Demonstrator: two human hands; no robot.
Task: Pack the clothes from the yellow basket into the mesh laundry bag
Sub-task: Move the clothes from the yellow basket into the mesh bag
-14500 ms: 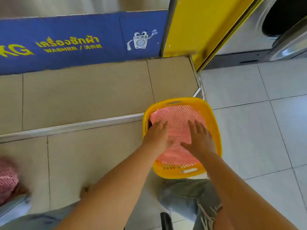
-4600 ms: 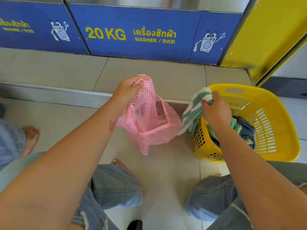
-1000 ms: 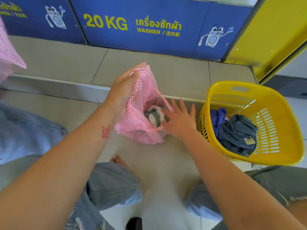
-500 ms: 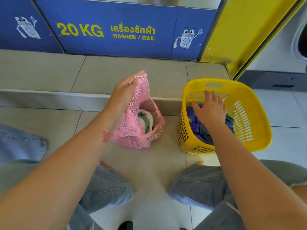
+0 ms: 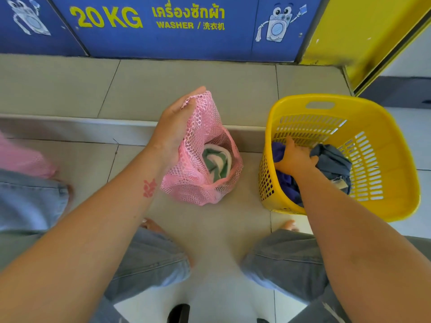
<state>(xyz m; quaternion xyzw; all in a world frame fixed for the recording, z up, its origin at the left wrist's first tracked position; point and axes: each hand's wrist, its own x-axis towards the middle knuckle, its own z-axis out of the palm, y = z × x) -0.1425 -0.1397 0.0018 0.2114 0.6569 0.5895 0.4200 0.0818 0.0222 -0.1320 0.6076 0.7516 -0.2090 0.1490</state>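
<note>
Two garments lie in the yellow basket (image 5: 394, 145): a purple garment (image 5: 283, 181) against its near-left wall and a grey-blue garment (image 5: 334, 163) beside it, toward the middle. The right hand (image 5: 295, 158) reaches down between them with its thumb pointing away. Its fingers are buried in the fabric, so whether it grips anything cannot be told. Just left of the basket and not touching it, the pink mesh laundry bag (image 5: 198, 183) sits on the tiled floor (image 5: 210, 229) with its mouth open toward the viewer. A green-and-white striped cloth (image 5: 215, 163) is bundled inside. The left hand (image 5: 173, 129) pinches the bag's upper rim and holds it up. Behind both runs a low tiled step (image 5: 70, 89). Above it is a blue panel (image 5: 163, 40) reading "20 KG WASHER" with a cartoon washing machine, next to a yellow panel (image 5: 363, 31). Knees in pale jeans (image 5: 149, 264) fill the bottom of the view. At the far left edge is a blurred pink mesh shape (image 5: 21, 157).
</note>
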